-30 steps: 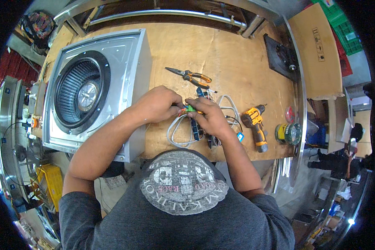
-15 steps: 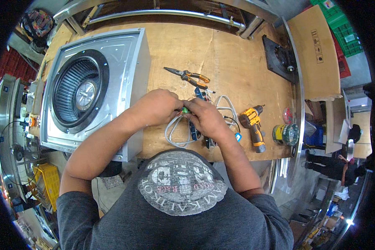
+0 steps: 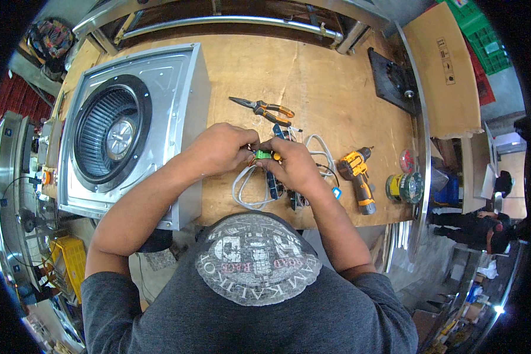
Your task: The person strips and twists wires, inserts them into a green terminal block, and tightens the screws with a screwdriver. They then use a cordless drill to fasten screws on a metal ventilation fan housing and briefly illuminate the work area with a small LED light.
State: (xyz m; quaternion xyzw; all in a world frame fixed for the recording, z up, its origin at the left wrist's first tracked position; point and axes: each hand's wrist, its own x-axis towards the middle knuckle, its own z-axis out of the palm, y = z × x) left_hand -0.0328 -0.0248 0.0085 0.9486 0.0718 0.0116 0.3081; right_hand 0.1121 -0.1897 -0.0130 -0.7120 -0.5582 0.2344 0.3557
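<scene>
Since the earlier frames almost nothing has shifted: both hands have stayed together at the middle of the frame, drifting only a touch toward the left, and the tools on the bench lie where they lay. In the head view, the left hand point(image 3: 221, 147) and the right hand point(image 3: 292, 165) meet over a small green connector point(image 3: 262, 155), pinched between the fingertips of both; each hand is clenched on it, the left from the left side, the right from the right and slightly below. The connector's long axis runs roughly left to right across the frame, so it lies straight between the two grips, about equally near to each. A grey cable point(image 3: 245, 192) loops down from under the hands toward the bench edge. Orange-handled pliers point(image 3: 265, 110) lie just above the hands, a yellow cordless drill point(image 3: 360, 174) to the right, and a big metal blower housing point(image 3: 130, 127) fills the left of the wooden workbench point(image 3: 330, 82).
</scene>
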